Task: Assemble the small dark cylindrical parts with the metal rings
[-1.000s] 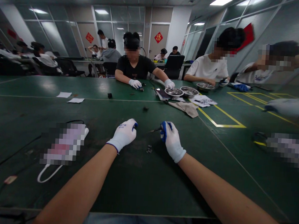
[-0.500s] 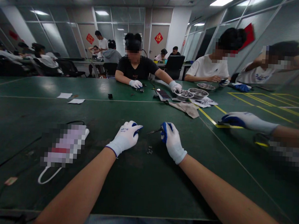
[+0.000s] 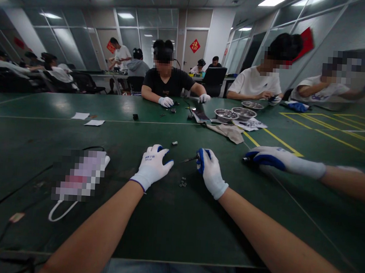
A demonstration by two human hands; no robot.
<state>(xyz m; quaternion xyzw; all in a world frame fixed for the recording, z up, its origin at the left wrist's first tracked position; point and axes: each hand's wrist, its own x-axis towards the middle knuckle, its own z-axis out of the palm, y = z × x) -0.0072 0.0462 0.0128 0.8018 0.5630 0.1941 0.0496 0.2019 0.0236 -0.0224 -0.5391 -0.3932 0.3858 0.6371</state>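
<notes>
My left hand (image 3: 153, 163), in a white glove with blue palm, hovers at or rests on the green table with thumb and fingers apart and nothing between them. Just beyond its fingertips lies a small silvery cylinder (image 3: 174, 143). My right hand (image 3: 209, 171), gloved alike, is closed around a thin pointed tool (image 3: 189, 159); its tip points left toward my left thumb, and the fingers hide its handle. Several small metal nuts or rings (image 3: 183, 182) lie in a cluster on the table between my hands, nearer to me.
From the right reaches a co-worker's gloved hand (image 3: 270, 159) with a small dark piece. A pouch-like item with a white loop (image 3: 63, 211) and a black cable (image 3: 3, 201) lie left. Farther off are metal bowls (image 3: 226, 115), a cloth (image 3: 229, 132), and people working opposite.
My left thumb and fingers have spread apart, and the silvery cylinder now shows beyond them. The co-worker's hand at right has moved left. The person opposite has drawn a hand back from the bowl.
</notes>
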